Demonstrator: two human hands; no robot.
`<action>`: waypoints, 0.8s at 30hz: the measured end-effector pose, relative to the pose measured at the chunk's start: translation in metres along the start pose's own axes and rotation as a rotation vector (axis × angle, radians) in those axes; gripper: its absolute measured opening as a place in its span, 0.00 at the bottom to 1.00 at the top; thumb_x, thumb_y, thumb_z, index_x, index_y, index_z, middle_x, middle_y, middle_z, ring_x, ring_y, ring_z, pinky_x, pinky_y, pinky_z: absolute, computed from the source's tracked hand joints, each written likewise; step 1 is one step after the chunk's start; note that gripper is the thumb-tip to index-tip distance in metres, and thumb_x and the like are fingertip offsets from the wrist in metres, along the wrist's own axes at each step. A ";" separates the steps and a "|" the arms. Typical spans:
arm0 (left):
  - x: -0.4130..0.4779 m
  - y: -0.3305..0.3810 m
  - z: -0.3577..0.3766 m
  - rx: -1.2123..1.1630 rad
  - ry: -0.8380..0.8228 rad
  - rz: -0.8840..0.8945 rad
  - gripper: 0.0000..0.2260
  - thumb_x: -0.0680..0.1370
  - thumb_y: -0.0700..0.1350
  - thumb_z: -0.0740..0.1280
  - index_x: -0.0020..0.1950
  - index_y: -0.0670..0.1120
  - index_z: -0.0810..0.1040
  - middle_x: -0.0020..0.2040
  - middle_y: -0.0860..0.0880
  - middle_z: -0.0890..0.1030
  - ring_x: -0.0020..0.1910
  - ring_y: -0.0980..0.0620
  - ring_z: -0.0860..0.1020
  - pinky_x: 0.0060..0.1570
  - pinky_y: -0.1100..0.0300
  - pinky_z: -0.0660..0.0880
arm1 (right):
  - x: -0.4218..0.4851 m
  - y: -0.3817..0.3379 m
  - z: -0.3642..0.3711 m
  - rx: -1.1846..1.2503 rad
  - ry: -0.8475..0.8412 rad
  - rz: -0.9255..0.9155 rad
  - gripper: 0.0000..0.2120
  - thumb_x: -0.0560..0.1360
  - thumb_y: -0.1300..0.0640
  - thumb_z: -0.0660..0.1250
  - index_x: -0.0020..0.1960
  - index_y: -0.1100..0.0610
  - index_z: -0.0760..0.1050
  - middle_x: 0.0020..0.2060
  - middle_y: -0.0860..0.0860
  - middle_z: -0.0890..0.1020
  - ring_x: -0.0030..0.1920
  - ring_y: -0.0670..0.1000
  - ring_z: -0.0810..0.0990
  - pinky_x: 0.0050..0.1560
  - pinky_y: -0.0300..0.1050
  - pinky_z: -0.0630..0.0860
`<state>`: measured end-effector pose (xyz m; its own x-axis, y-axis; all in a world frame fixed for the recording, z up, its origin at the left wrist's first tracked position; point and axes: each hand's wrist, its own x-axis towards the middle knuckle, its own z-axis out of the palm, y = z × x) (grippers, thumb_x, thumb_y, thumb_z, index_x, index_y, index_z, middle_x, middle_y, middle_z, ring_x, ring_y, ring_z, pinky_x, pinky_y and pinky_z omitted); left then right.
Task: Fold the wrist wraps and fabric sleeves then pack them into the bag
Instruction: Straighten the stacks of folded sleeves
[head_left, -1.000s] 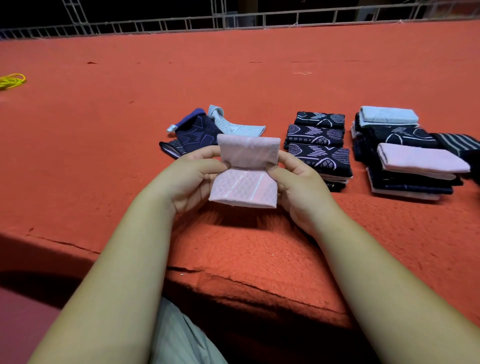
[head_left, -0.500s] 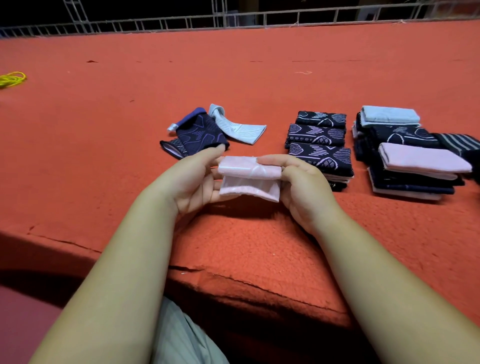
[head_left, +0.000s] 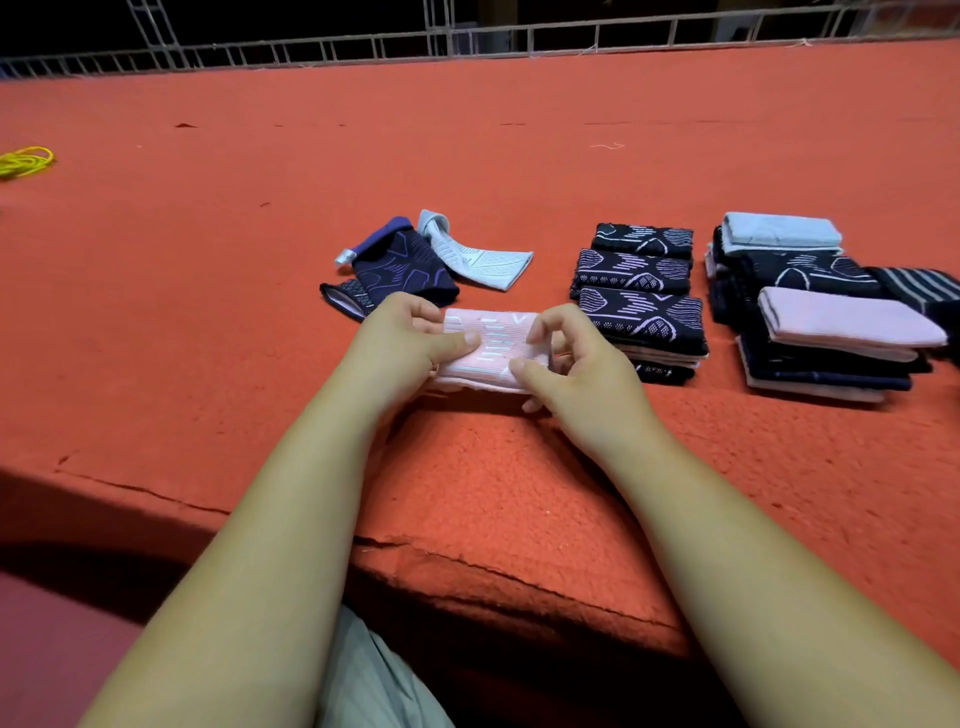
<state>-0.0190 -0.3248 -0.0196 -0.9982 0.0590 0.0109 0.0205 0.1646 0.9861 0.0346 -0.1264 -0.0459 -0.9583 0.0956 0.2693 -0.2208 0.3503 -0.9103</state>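
Note:
A pink patterned sleeve (head_left: 491, 345) lies folded between my hands, low over the orange table. My left hand (head_left: 402, 345) grips its left end, thumb on top. On the right end my right hand (head_left: 574, 371) pinches the fold with thumb and curled fingers. Behind them lie unfolded pieces: a dark navy sleeve (head_left: 400, 270) and a light blue sleeve (head_left: 475, 254). To the right stands a pile of folded black patterned sleeves (head_left: 641, 299), and further right a larger pile (head_left: 810, 306) topped with pink and light blue pieces. No bag shows.
The orange felt table (head_left: 467, 156) stretches far back to a metal rail (head_left: 519, 41). A yellow cord (head_left: 26, 161) lies at the far left. The table's front edge (head_left: 467, 561) runs just below my forearms, cracked in places.
The pink sleeve was folded over in half and flattened. Both hands lowered it towards the table and shifted their hold onto its ends.

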 end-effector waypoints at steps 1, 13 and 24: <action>0.001 -0.001 0.002 0.035 0.031 0.034 0.20 0.74 0.37 0.81 0.54 0.43 0.71 0.39 0.43 0.80 0.30 0.55 0.77 0.29 0.61 0.76 | 0.000 0.002 0.001 -0.020 0.019 -0.007 0.09 0.78 0.61 0.75 0.49 0.51 0.76 0.44 0.58 0.82 0.36 0.59 0.86 0.33 0.35 0.75; 0.013 -0.007 0.013 0.427 0.090 0.093 0.11 0.74 0.38 0.69 0.53 0.52 0.81 0.48 0.52 0.84 0.37 0.52 0.81 0.34 0.60 0.76 | 0.006 0.018 0.015 -0.473 -0.055 -0.134 0.20 0.80 0.67 0.63 0.69 0.55 0.82 0.59 0.56 0.79 0.61 0.56 0.79 0.65 0.38 0.68; 0.045 -0.030 0.028 0.603 0.073 0.237 0.15 0.80 0.38 0.70 0.64 0.51 0.80 0.65 0.54 0.83 0.62 0.50 0.80 0.63 0.59 0.71 | 0.021 0.019 0.038 -0.679 -0.022 0.021 0.29 0.78 0.64 0.60 0.78 0.51 0.72 0.83 0.59 0.58 0.74 0.64 0.72 0.74 0.55 0.71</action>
<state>-0.0631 -0.2994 -0.0538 -0.9637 0.0978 0.2486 0.2471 0.6800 0.6903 0.0034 -0.1534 -0.0700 -0.9663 0.0922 0.2402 -0.0459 0.8568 -0.5136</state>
